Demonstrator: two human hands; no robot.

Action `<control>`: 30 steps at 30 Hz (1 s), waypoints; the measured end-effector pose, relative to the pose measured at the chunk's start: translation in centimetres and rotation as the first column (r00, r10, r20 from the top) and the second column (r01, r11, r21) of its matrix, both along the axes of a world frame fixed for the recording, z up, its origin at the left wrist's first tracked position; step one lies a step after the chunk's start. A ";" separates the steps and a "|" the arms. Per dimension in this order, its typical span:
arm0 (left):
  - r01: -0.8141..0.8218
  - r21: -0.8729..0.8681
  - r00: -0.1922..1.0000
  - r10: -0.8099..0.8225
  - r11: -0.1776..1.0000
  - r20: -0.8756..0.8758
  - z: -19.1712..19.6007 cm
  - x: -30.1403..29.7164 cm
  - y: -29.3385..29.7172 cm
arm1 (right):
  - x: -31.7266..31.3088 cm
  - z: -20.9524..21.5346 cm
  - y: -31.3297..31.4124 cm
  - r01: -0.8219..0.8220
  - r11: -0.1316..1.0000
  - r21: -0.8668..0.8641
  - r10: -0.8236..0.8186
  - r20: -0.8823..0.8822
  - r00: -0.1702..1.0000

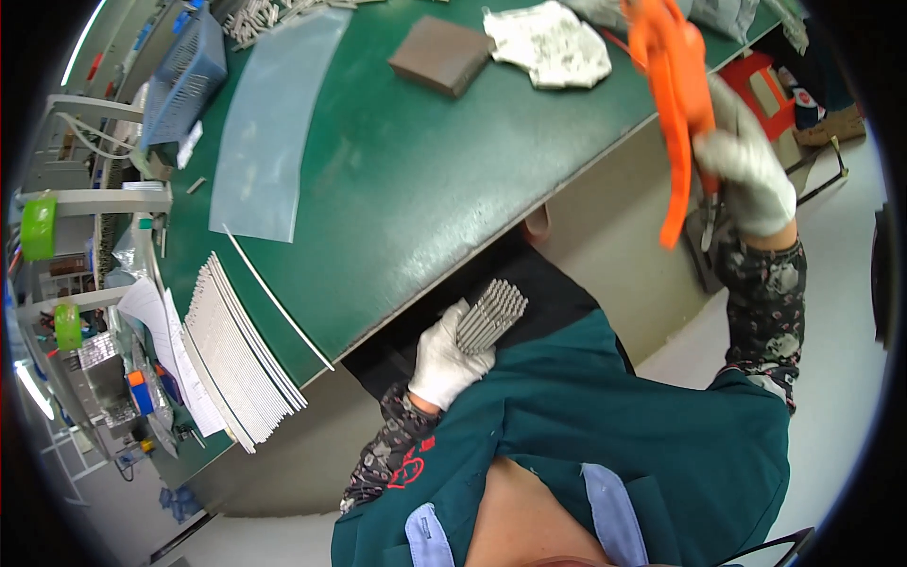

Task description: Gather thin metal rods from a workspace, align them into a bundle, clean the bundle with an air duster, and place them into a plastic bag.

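Observation:
My left hand [446,364], in a white glove, is closed around a bundle of short grey metal rods [493,317]. It holds them over my lap, just off the near edge of the green table [416,217], with the rod ends facing up and away from me. Raised at the right, my gloved right hand [748,175] grips an orange air blow gun [673,94]. The gun's long orange lever hangs down, and a thin metal nozzle points toward the floor beyond the table edge. Part of my right hand's fingers is hidden behind the gun.
On the table lie a brown block [440,55], a crumpled white cloth [550,45], a translucent plastic sheet [274,142] and loose metal pieces [269,17]. At the left are a row of long white rods [236,354], papers [156,317] and a blue basket [192,76].

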State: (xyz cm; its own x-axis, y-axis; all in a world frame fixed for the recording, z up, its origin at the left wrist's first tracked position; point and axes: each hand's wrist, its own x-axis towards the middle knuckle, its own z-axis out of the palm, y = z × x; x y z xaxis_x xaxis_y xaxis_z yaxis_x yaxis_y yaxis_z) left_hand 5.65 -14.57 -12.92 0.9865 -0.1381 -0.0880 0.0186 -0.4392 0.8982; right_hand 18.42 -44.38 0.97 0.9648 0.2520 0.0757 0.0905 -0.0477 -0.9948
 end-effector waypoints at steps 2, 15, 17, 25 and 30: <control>0.038 0.027 0.998 -0.037 0.999 -0.044 0.8 0.4 -0.6 | -1.9 -1.8 -1.2 -0.239 0.968 0.072 0.246 -0.439 0.864; 0.101 0.248 0.973 -0.043 0.964 -0.228 -0.8 1.5 -2.3 | -7.2 -8.7 -2.8 -0.690 0.721 0.054 0.620 -0.495 0.609; 0.052 0.276 0.983 0.000 0.960 -0.186 -0.7 1.1 -2.0 | -5.8 -10.0 -4.3 -0.540 0.837 -0.091 0.316 -0.726 0.611; 0.059 0.286 0.981 -0.003 0.956 -0.193 -0.5 1.3 -1.9 | -1.3 -8.8 -4.1 -0.527 0.502 -0.686 0.122 -0.547 0.828; 0.065 0.248 0.969 -0.002 0.967 -0.246 -0.8 1.2 -1.6 | -0.6 -9.2 -3.7 -0.467 0.386 -0.796 0.141 -0.449 0.882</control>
